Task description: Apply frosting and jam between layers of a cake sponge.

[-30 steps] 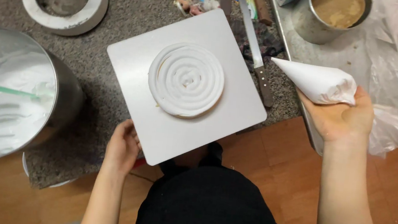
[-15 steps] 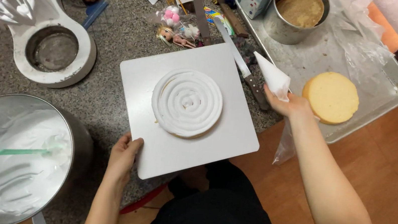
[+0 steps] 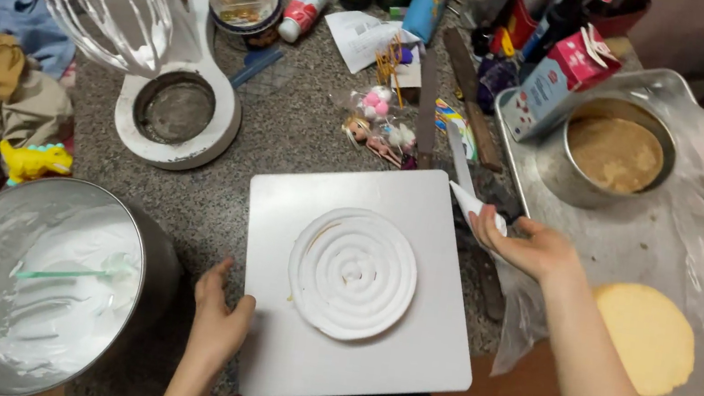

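Since the earlier frame, the right hand has been moving off the white board's right edge, still pinching the piping bag. Left hand is lying half-spread against the board's near-left edge. Centred on the board is sitting the cream spiral. Farther right, a sponge round is resting on the metal tray.
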